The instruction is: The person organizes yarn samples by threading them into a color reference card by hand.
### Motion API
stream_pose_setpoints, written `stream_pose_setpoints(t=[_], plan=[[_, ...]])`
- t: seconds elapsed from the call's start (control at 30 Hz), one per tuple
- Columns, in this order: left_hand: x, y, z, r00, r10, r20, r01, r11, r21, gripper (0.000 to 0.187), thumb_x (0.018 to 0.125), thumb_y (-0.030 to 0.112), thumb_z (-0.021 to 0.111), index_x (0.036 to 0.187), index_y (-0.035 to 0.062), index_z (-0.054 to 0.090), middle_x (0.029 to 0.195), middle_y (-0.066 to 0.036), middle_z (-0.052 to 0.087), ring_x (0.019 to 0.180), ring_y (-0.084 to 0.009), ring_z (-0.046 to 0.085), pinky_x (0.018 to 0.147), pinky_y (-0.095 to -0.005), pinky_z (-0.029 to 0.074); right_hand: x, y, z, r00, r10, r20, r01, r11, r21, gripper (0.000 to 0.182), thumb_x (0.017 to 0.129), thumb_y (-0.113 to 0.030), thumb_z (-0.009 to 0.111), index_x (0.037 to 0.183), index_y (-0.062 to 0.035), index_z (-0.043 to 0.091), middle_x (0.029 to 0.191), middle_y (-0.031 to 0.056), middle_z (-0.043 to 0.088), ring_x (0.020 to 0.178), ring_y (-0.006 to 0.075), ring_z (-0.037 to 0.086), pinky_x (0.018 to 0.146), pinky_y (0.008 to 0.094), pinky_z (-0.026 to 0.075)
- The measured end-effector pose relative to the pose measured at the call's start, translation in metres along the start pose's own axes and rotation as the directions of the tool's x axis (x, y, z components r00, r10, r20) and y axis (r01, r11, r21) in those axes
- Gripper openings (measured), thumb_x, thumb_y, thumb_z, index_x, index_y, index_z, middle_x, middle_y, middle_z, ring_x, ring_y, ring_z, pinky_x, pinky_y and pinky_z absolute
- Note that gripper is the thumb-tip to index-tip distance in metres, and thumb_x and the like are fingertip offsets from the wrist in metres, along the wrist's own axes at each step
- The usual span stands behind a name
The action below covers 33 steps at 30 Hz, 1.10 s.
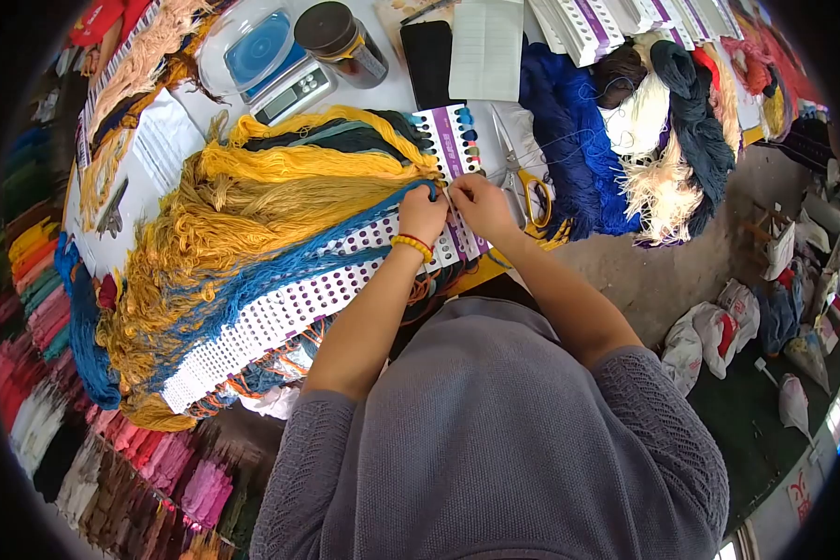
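Closed around a bundle of blue thread (280,264), my left hand (424,217) rests over a white card punched with rows of holes (289,303). My right hand (482,207) is beside it, fingertips pinched together at the purple-striped card strip (450,140); what they hold is too small to make out. Yellow thread (252,163) and olive-gold thread (224,219) spread leftward from the strip across the table. Small coloured thread knots sit along the strip's upper edge. Yellow-handled scissors (532,198) lie just right of my right hand.
Blue skeins (569,140), white skeins (639,117) and dark grey skeins (691,121) lie at the right. Farther back are a scale (294,91), a lidded jar (343,47), a black phone (429,65), a paper pad (485,51) and stacked cards (579,28). Bags (709,331) stand on the floor.
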<state>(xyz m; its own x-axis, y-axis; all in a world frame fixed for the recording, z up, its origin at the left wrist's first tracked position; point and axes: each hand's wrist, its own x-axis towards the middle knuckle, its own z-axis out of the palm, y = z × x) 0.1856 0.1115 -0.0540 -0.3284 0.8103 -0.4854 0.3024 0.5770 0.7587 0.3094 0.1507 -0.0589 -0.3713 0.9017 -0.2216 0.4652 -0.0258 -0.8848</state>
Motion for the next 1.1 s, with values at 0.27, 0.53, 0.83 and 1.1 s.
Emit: stream_pose_setpoints(t=[0.27, 0.53, 0.83, 1.1], plan=[[-0.019, 0.032, -0.056, 0.837, -0.034, 0.546, 0.519, 0.366, -0.773, 0.023, 0.082, 0.008, 0.047, 0.102, 0.0024, 0.056, 0.063, -0.003, 0.051, 0.043, -0.0045, 0.035, 0.039, -0.0168, 0.024, -0.002, 0.01, -0.003, 0.999, 0.028, 0.044, -0.027, 0.999, -0.02, 0.012, 0.075, -0.01, 0.058, 0.085, -0.0031, 0.058, 0.076, 0.0105, 0.058, 0.07, 0.0213, 0.058, 0.063, 0.0291, 0.045], [-0.013, 0.007, -0.021, 0.987, 0.099, 0.126, -0.105, 0.993, 0.044, 0.03, 0.081, 0.028, 0.054, 0.075, -0.0011, 0.059, 0.069, -0.014, 0.06, 0.061, -0.0237, 0.058, 0.058, -0.0315, 0.043, -0.003, 0.005, -0.015, 0.904, 0.293, 0.312, -0.425, 0.707, 0.566, 0.013, 0.077, -0.006, 0.059, 0.09, -0.0029, 0.058, 0.08, 0.0001, 0.057, 0.072, 0.0072, 0.051, 0.068, 0.0197, 0.041], [-0.054, -0.091, -0.317, 0.9, -0.302, -0.315, -0.05, 0.645, -0.762, 0.019, 0.084, 0.02, 0.048, 0.076, 0.0052, 0.057, 0.058, 0.004, 0.041, 0.042, -0.0049, 0.028, 0.037, -0.02, 0.021, -0.004, 0.011, 0.006, 0.939, 0.325, 0.11, -0.334, 0.798, 0.502, 0.025, 0.069, -0.002, 0.063, 0.093, -0.0029, 0.055, 0.082, 0.0, 0.051, 0.072, 0.0095, 0.047, 0.067, 0.0215, 0.041], [-0.221, -0.161, -0.626, 0.578, -0.285, -0.765, -0.396, 0.722, -0.567, 0.035, 0.093, 0.028, 0.029, 0.084, 0.0034, 0.053, 0.07, -0.005, 0.053, 0.046, -0.0091, 0.036, 0.038, -0.0203, 0.026, -0.026, -0.046, 0.048, 0.986, -0.157, -0.057, 0.142, 0.969, -0.203, 0.017, 0.072, -0.013, 0.058, 0.087, -0.0069, 0.054, 0.085, 0.0103, 0.054, 0.074, 0.0264, 0.054, 0.065, 0.0362, 0.044]])
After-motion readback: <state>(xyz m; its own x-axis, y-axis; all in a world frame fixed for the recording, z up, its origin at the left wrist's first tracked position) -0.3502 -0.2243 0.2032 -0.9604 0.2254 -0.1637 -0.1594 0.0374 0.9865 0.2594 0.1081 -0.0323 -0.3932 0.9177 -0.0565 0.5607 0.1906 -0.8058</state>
